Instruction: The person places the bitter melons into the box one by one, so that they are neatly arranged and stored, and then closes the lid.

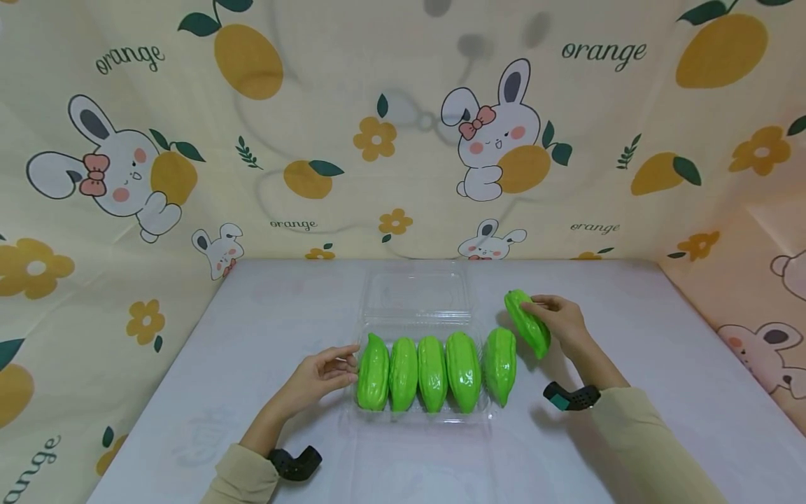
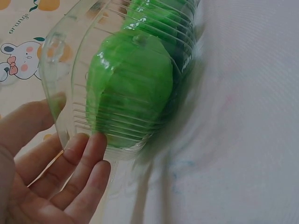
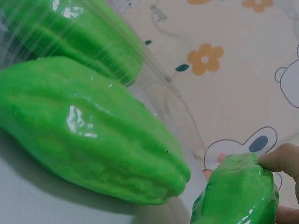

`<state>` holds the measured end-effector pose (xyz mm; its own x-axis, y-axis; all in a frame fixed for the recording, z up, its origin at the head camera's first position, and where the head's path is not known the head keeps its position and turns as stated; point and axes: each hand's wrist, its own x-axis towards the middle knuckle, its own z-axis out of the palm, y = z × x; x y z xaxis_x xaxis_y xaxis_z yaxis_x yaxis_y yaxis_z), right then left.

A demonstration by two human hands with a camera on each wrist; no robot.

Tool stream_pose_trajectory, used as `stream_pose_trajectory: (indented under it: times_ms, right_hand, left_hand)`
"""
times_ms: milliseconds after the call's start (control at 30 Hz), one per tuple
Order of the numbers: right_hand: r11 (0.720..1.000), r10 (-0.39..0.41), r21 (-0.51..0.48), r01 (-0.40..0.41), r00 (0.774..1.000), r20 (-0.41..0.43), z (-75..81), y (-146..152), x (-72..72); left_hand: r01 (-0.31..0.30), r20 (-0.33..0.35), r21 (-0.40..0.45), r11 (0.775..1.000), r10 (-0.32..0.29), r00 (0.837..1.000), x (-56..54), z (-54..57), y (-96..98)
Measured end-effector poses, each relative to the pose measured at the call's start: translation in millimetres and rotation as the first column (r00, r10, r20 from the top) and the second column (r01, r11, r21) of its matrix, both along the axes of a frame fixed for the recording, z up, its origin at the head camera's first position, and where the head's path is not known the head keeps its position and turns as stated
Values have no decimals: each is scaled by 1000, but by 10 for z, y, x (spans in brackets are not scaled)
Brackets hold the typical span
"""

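A clear plastic clamshell box [image 1: 431,416] lies with its lid [image 1: 417,294] folded back at the far side. Several glossy green ridged, gourd-like fruits [image 1: 432,373] sit in it in a row. My left hand [image 1: 315,378] pinches the box's left rim, thumb and fingers on either side of it in the left wrist view. On the table, close beside the box's right wall, lies another green gourd-like fruit [image 1: 500,366]. Right of that, my right hand [image 1: 562,320] holds a green gourd-like fruit [image 1: 526,323], tilted, by its side.
The white tabletop [image 1: 252,315] meets a cream curtain [image 1: 403,175] printed with rabbits and oranges at the back and sides. Black wrist devices [image 1: 296,463] sit below both wrists. A faint fold line runs across the table in front of the box.
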<state>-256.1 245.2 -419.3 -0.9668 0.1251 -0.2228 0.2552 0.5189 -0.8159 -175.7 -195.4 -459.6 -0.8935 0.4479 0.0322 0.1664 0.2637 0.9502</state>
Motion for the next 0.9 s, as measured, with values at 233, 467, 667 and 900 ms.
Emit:
stream_pose_trajectory:
  times_ms: [233,467,667,900]
  right_hand:
    - [999,26,-39,-26,1000,14,51,-3,29]
    - [991,51,-126,-45,998,39,110,-32,54]
    - [979,29,-205,-20,999,41,187,-87,89]
    - [969,39,-245,-28,998,42,244,-139,143]
  left_hand:
    - [-1,-4,1,1000,1,1000,1,-3,4]
    - [-3,-4,-2,1000,3,1000,7,1,8]
    - [-4,-3,-8,1000,4,1000,10,20,10]
    - [4,-2,-4,1000,-4,1000,15,33,9]
